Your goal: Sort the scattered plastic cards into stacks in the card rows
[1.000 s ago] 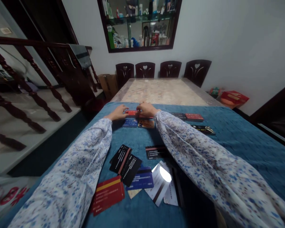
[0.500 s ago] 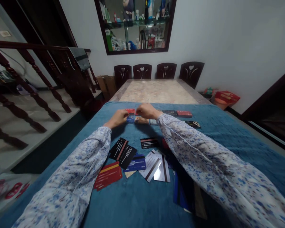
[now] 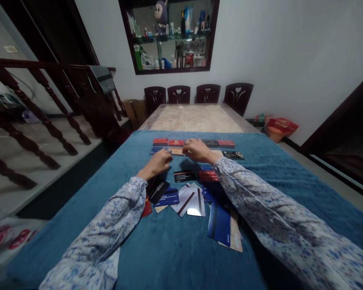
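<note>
My left hand [image 3: 159,164] is above the cloth, just in front of a blue card stack [image 3: 157,150]. Its fingers are loosely bent and slightly apart, and I see no card in them. My right hand [image 3: 198,150] reaches over the middle of the two card rows, fingers bent and apart, beside an orange-beige card stack [image 3: 176,151]. It covers part of the stacks beneath it. Behind the hands lie red card stacks [image 3: 160,141], a red stack [image 3: 176,143], a black stack [image 3: 209,142] and a dark red stack [image 3: 226,143].
Nearer me are loose cards: a black card [image 3: 184,176], a red card [image 3: 208,176], white cards [image 3: 196,203], blue cards [image 3: 219,223] and a red card [image 3: 147,208] partly under my left sleeve. A blue cloth [image 3: 169,253] covers the near table [image 3: 196,117]. Chairs [image 3: 178,95] stand behind.
My left hand has come away from the blue stack, toward me. My right hand has moved off the red stack to the right. The view has shifted, showing more of the loose cards.
</note>
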A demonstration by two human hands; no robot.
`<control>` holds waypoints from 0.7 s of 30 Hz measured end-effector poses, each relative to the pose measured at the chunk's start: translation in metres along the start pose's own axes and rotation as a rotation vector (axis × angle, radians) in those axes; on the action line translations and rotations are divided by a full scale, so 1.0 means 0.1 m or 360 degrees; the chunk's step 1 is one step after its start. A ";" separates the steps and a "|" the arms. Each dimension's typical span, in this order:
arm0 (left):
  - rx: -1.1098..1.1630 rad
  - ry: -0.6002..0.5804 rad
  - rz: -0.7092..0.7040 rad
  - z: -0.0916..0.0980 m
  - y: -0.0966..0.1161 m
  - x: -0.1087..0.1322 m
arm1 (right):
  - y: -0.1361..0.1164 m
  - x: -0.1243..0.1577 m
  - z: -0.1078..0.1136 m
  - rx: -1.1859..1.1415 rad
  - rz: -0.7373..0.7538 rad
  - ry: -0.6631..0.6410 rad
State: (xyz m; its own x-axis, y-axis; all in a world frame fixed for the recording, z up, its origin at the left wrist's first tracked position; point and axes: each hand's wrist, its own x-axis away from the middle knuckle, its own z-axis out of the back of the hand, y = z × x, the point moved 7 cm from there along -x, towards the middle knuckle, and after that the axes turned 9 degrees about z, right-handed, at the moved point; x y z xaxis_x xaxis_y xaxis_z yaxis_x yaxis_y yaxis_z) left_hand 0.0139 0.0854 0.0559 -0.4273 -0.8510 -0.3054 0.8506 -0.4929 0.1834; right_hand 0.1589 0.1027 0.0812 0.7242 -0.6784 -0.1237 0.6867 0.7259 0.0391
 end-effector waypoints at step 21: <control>-0.0051 -0.0244 -0.0171 -0.15 0.55 0.50 | -0.29 0.59 -0.28 -0.0105 0.0085 -0.0181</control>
State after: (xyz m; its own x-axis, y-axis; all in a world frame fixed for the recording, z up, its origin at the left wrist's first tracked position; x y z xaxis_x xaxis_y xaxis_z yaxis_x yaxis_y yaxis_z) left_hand 0.0443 0.0185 0.0372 -0.5560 -0.8126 -0.1751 0.8057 -0.5786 0.1269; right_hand 0.1801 0.0449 0.0448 0.7646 -0.6444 -0.0097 0.6441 0.7646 -0.0230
